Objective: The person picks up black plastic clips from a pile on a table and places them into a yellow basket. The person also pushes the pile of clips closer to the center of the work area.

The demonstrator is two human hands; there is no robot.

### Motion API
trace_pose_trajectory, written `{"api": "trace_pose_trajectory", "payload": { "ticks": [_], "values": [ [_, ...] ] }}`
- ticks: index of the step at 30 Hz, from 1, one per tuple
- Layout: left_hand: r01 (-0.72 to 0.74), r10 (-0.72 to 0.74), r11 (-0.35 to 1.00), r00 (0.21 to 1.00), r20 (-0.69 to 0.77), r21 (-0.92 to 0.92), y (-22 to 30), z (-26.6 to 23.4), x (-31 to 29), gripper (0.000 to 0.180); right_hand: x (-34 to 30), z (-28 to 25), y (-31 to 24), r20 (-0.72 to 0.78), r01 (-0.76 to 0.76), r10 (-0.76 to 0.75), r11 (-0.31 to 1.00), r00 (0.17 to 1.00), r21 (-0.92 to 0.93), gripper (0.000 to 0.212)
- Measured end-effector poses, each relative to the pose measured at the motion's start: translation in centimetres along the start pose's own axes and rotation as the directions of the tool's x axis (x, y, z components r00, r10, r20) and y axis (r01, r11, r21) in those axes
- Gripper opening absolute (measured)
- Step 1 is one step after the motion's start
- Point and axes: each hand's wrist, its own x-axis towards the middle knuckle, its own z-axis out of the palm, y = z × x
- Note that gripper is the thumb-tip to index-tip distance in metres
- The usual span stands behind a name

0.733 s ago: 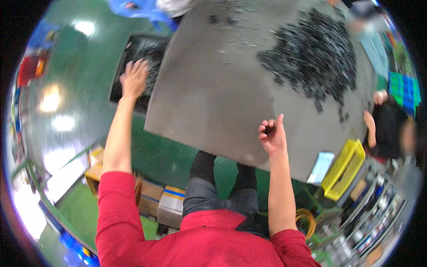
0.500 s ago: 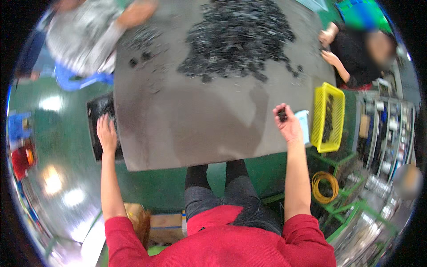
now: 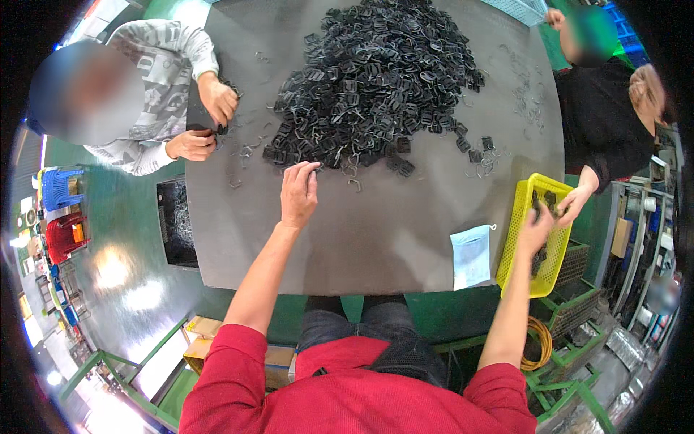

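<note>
A large heap of black plastic buckles (image 3: pixel 376 79), mixed with small bent wire hooks (image 3: pixel 352 177), covers the far middle of the grey table (image 3: pixel 361 239). My left hand (image 3: pixel 297 197) is at the heap's near edge, fingers pinched together; a small dark bit shows at the fingertips, too little to name. My right hand (image 3: pixel 533 233) reaches over the yellow basket (image 3: pixel 507 253) at the table's right edge, above dark pieces inside. Its fingers are smeared by motion, so what they hold is hidden. A co-worker's hand (image 3: pixel 576 202) is in the same basket, close to mine.
A light blue face mask (image 3: pixel 471 258) lies left of the basket. Across at the left, another person's hands (image 3: pixel 217 101) handle black pieces. A black tray (image 3: pixel 177 224) stands beside the table's left edge. Green metal frames (image 3: pixel 571 311) and a yellow hose coil (image 3: pixel 538 343) are at the lower right.
My left hand has moved from the black tray to the heap's edge. My right hand, earlier holding black pieces over the table, is now at the basket, where a co-worker's hand has also come in.
</note>
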Motion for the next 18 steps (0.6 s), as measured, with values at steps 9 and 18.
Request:
{"api": "trace_pose_trajectory", "payload": {
  "ticks": [9, 18],
  "values": [
    [0.540, -0.290, 0.780, 0.760, -0.582, 0.316, -3.8, 6.4, 4.6, 0.037, -3.1, 15.9, -17.2, 0.313, 0.215, -0.248, 0.967, 0.917, 0.137, 0.029],
    [0.141, -0.071, 0.983, 0.885, -0.460, 0.120, -1.0, 9.8, 8.2, 0.033, -6.2, 21.7, -24.8, 0.275, 0.312, -0.382, 0.912, 0.882, 0.267, 0.045]
  ]
}}
